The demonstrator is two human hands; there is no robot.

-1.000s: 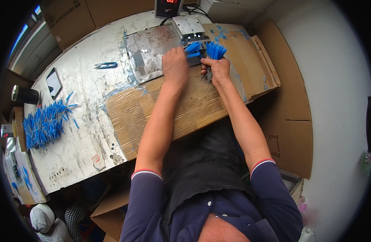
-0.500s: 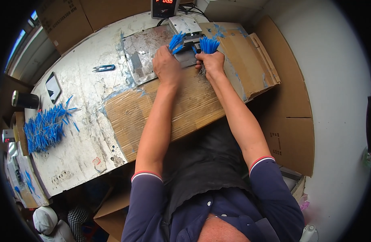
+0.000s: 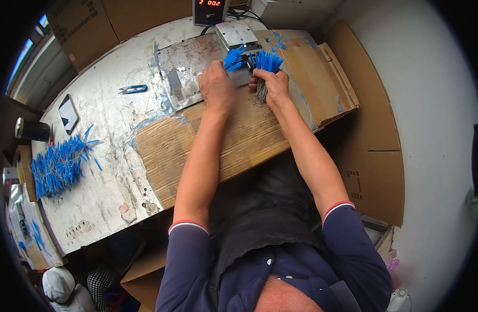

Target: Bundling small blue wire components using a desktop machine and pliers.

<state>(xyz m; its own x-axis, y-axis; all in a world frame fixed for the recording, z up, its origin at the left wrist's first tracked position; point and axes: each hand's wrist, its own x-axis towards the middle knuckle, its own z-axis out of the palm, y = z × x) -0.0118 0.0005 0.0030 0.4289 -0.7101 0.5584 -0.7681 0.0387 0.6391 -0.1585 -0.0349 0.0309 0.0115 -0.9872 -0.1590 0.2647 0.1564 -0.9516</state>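
Observation:
My left hand is closed round a small bunch of blue-tipped wires, their blue ends fanning out beyond the fingers. A thicker bunch of blue-tipped wires stands up from my right hand, which grips it; thin pale wire ends hang below the thumb. Both hands are side by side, just in front of a small grey machine with a black front part. The two bunches are close together, and whether they touch the black part cannot be made out.
A metal plate and taped cardboard cover part of the white table. A red-digit display box stands behind. Leftward lie thread snips, a phone, a dark cup and a blue-tipped wire pile. A white-capped person is lower left.
My left hand's bunch has shifted slightly right, toward the other one. The right hand's bunch is spread wider and a little to the left. The display's digits have changed.

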